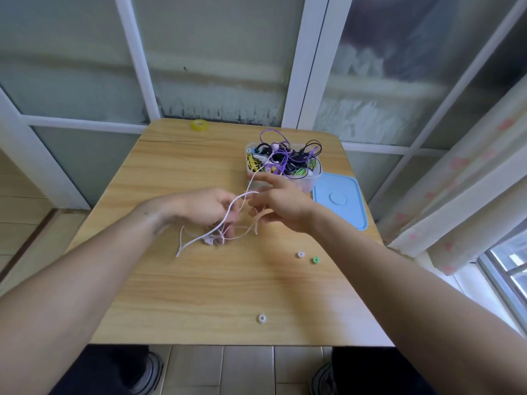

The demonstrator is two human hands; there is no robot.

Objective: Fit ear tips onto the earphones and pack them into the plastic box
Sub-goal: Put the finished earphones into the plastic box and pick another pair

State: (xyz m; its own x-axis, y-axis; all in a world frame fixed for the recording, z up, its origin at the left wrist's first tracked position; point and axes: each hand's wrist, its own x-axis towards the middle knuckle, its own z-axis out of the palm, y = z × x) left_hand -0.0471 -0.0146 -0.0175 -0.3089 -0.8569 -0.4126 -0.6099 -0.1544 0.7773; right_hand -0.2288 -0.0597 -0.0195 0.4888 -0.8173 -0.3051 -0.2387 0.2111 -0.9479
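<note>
A light wooden table (199, 295) stands against frosted window panes (216, 52), with a tape roll (199, 125) at its far left edge. The left hand (205, 206) grips the pale pink earphone cable (225, 215); the blurred right hand (281, 203) has fingers spread, touching it. Loose ear tips (301, 254) lie nearer. The plastic box (309, 182), full of earphones, sits far right beside its blue lid (342, 201), curtains (462, 195) beyond.
</note>
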